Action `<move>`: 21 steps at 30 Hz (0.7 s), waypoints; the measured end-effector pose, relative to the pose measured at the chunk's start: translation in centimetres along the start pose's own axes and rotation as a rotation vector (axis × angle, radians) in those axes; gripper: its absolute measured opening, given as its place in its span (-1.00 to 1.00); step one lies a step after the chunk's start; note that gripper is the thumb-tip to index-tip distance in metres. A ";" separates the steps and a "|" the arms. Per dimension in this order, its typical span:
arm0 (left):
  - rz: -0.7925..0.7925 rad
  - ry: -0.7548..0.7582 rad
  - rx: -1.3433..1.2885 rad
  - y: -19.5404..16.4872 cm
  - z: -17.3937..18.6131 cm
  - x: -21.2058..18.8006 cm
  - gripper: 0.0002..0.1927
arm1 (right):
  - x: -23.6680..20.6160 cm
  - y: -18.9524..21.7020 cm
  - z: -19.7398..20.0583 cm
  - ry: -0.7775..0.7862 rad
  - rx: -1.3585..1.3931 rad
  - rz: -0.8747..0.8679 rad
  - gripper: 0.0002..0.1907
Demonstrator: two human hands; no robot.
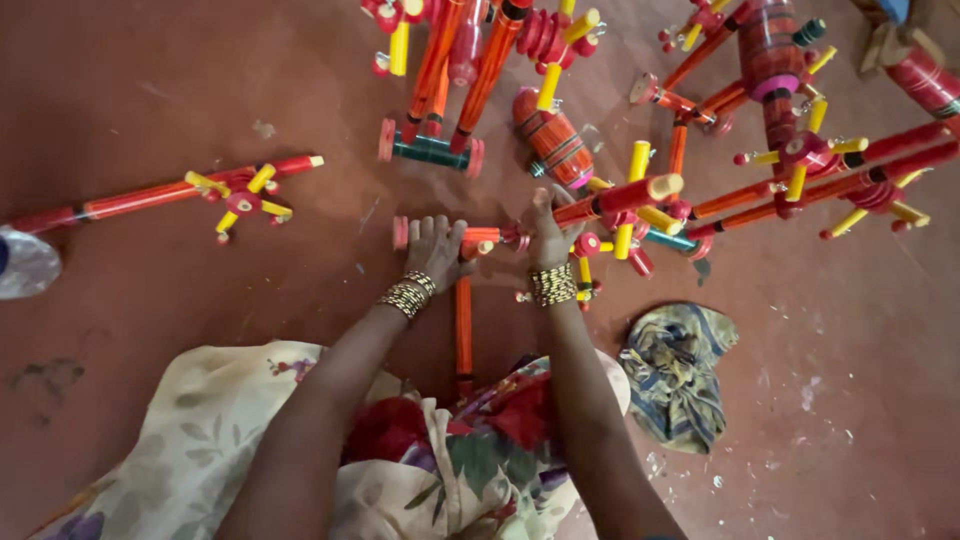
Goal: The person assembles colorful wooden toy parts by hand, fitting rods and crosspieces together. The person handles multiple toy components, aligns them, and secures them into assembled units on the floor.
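Nearest to me is the person's lap, draped in a cream floral cloth with red and purple blooms, and both bare forearms reach forward from it, each wrist stacked with gold bangles. An orange wooden stick runs along the red floor from the lap up between the two hands. A crumpled blue and yellow rag lies on the floor just to the right of the right forearm. The left hand is curled down, fingers closed over the left end of a thin red axle that has a pink disc wheel at its outer tip. The right hand is closed around the same piece further along, where it meets a thicker red rod with a yellow end and several yellow pegs; that rod slants up and to the right, off the floor. Off to the left lies a separate long red toy with yellow pegs, well apart from the hands, and a clear plastic bag sits at the left edge. Further out a heap of similar red, orange and yellow wooden toys fills the far side, including a striped barrel-shaped drum and a small green axle with pink wheels.
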State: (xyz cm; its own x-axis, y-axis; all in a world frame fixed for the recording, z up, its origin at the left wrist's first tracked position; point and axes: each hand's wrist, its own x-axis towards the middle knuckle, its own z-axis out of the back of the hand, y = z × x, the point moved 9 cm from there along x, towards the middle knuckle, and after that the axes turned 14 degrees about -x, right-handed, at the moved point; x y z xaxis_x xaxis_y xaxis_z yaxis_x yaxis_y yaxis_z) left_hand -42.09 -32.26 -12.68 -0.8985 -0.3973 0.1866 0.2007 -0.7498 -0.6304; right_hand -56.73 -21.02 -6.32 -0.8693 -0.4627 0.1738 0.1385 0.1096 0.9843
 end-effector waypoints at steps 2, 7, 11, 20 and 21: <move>-0.005 -0.052 -0.010 -0.1 0.3 -0.1 -0.24 | -0.1 0.2 0.0 0.001 -0.028 0.054 -0.65; -0.014 -0.044 0.013 -0.7 0.7 -0.4 -0.28 | -0.1 0.2 -0.4 -0.079 -0.106 -0.021 -0.65; -0.015 -0.063 0.066 -1.3 1.8 -0.1 -0.22 | 0.3 1.1 -1.0 -0.062 -0.111 -0.006 -0.66; -0.129 0.051 -0.062 -2.3 3.5 -0.5 -0.05 | -0.1 3.3 -1.1 0.010 -0.231 0.205 -0.73; -0.140 0.045 -0.064 -2.5 3.9 -0.7 -0.06 | -0.3 3.4 -1.0 0.017 -0.270 0.206 -0.69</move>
State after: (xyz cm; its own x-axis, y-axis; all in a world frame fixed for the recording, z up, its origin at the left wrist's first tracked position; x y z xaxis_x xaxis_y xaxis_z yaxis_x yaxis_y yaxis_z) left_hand -40.48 -32.15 -8.28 -0.9330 -0.2661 0.2424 0.0487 -0.7606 -0.6474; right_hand -55.55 -21.42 -3.00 -0.8021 -0.4699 0.3686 0.4334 -0.0333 0.9006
